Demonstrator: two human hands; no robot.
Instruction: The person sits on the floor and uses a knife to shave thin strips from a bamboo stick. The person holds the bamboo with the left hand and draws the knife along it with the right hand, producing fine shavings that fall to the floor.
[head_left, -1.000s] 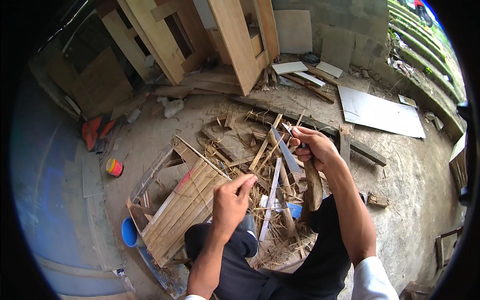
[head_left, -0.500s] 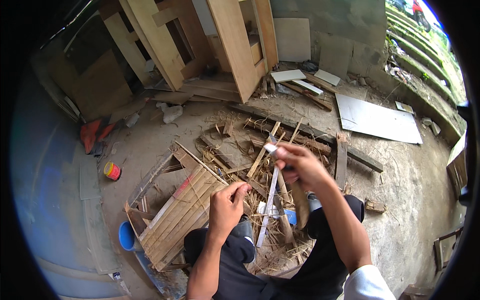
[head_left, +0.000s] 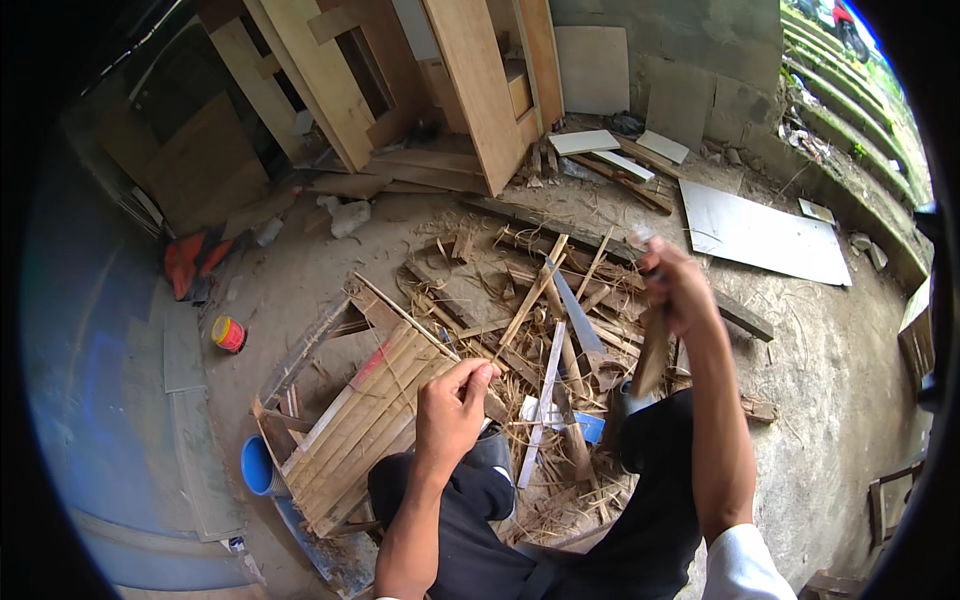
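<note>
My left hand (head_left: 452, 408) is closed in a pinch in front of the slatted wooden panel (head_left: 375, 425); what its fingers hold is too small to make out. Off to the right, above the wood pile, my right hand (head_left: 680, 285) is wrapped round a tool, blurred by motion. A pale, shiny end (head_left: 640, 236) of that tool sticks out above the fist, and a broad brown part (head_left: 652, 350) hangs below it. Between the hands, a handsaw (head_left: 577, 312) lies on the scraps. A white strip (head_left: 543, 405) and a blue piece (head_left: 590, 428) lie nearer my feet.
A long dark beam (head_left: 745, 318) crosses behind the pile. White boards (head_left: 765, 232) lie at the back right. Tall plywood frames (head_left: 475, 90) stand at the back. On the left are a red-and-yellow tub (head_left: 228, 334) and a blue bucket (head_left: 259, 466).
My right hand has swung right and up with its tool, away from my left hand, uncovering the handsaw. The left hand has hardly moved. The view has shifted slightly.
</note>
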